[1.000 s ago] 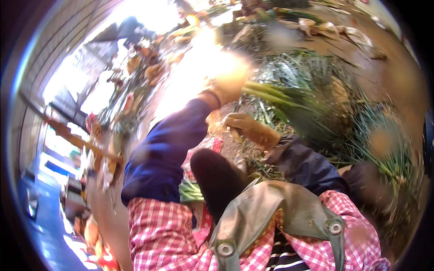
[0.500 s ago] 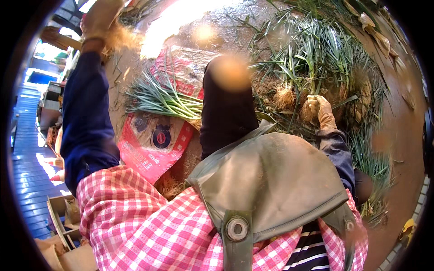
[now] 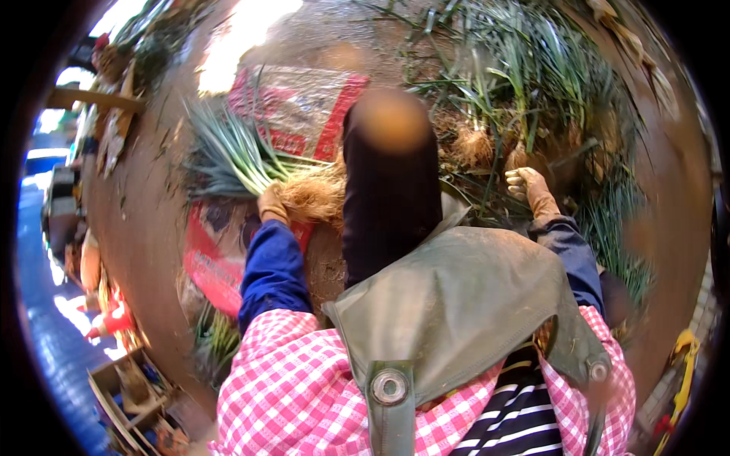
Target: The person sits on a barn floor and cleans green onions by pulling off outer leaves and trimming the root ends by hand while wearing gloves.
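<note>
My left hand (image 3: 272, 206), in a tan work glove, is closed around the pale stems of a bunch of green onions (image 3: 262, 163), just above their shaggy roots. The bunch lies on a flattened red-and-white sack (image 3: 217, 254), its leaves pointing to the upper left. Its root end reaches my dark-trousered knee. My right hand (image 3: 530, 188), gloved too, is curled into a fist, with nothing seen in it. It hovers just below a root clump (image 3: 523, 158) at the near edge of a large heap of green onions (image 3: 540, 68).
Loose leaves and more green onions (image 3: 620, 228) lie right of my right arm. A divided wooden box (image 3: 125, 395) with small items stands at lower left. A wooden bar (image 3: 91, 99) juts in at upper left. A yellow object (image 3: 680, 376) lies at lower right.
My left hand has come down from the upper left, where it was by some tan fibres, to the bunch. More of the bunch's roots now show beside my knee. My right hand stays near the heap.
</note>
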Demonstrator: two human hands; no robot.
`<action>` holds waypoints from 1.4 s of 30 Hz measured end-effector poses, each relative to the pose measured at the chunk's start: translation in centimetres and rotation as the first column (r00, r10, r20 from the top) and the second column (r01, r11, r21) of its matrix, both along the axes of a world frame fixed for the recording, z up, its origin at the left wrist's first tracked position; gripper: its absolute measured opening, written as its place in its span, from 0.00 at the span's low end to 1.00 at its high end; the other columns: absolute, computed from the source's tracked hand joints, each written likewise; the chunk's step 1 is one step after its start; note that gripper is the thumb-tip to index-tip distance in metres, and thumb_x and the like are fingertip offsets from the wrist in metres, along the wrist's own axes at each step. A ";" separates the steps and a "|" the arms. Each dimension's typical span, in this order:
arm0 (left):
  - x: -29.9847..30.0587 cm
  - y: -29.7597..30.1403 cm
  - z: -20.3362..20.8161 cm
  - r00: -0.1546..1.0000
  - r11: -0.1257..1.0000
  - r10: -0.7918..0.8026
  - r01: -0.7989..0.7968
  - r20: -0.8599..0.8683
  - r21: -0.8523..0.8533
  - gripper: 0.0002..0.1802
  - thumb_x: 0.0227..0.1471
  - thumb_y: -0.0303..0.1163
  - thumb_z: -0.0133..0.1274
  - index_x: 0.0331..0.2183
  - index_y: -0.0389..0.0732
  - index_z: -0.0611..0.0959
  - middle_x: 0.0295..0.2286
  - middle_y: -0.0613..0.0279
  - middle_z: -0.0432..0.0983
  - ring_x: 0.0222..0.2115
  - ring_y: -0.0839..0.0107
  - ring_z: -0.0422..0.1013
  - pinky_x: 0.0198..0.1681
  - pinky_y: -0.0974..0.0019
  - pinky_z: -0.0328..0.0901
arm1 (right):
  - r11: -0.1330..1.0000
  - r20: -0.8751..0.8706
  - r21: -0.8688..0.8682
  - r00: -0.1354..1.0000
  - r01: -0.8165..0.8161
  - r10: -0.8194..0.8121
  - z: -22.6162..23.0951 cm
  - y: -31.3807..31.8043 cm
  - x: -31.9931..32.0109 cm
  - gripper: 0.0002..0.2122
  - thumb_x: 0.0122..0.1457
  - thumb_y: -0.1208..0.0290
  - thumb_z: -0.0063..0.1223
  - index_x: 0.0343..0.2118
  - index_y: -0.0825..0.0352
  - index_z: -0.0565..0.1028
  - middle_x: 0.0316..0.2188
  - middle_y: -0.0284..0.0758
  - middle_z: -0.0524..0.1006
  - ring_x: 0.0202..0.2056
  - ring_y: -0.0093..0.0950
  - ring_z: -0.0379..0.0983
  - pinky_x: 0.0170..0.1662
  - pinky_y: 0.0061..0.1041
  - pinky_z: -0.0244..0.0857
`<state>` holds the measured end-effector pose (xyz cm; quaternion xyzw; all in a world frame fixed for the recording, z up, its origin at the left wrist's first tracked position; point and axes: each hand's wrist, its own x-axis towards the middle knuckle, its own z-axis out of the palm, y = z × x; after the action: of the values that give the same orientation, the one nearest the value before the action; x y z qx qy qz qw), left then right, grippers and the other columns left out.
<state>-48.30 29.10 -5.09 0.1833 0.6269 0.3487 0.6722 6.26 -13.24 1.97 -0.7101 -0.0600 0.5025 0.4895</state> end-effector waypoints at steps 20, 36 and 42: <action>10.8 -5.1 7.4 0.955 0.961 -0.100 0.165 -0.279 0.220 0.18 0.56 0.38 0.39 0.45 0.43 0.74 0.47 0.58 0.67 0.49 0.66 0.61 0.52 0.61 0.57 | 0.880 0.795 -0.297 0.606 0.370 0.013 -0.5 4.9 4.9 0.25 0.51 0.52 0.53 0.45 0.69 0.70 0.43 0.46 0.73 0.45 0.39 0.70 0.50 0.33 0.60; 38.2 -21.3 30.7 0.734 0.328 -0.676 0.378 -0.065 0.866 0.14 0.52 0.35 0.46 0.39 0.41 0.78 0.40 0.58 0.72 0.43 0.66 0.67 0.48 0.62 0.62 | 0.734 -0.090 0.600 0.938 0.318 -0.334 10.9 -3.0 12.7 0.14 0.49 0.61 0.59 0.34 0.65 0.72 0.21 0.32 0.72 0.20 0.21 0.66 0.25 0.24 0.63; 45.5 -28.6 21.8 0.517 0.349 -0.854 0.644 -0.052 0.681 0.12 0.51 0.34 0.49 0.37 0.41 0.79 0.39 0.59 0.74 0.41 0.67 0.68 0.47 0.64 0.64 | 0.761 -0.284 0.547 0.933 0.348 -0.223 7.7 -1.9 7.4 0.14 0.50 0.61 0.59 0.33 0.67 0.74 0.23 0.31 0.72 0.21 0.23 0.67 0.27 0.24 0.64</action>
<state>-2.76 0.50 16.74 0.6061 0.1978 0.2049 0.7427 13.68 -15.12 9.67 -0.4691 -0.0534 0.4471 0.7597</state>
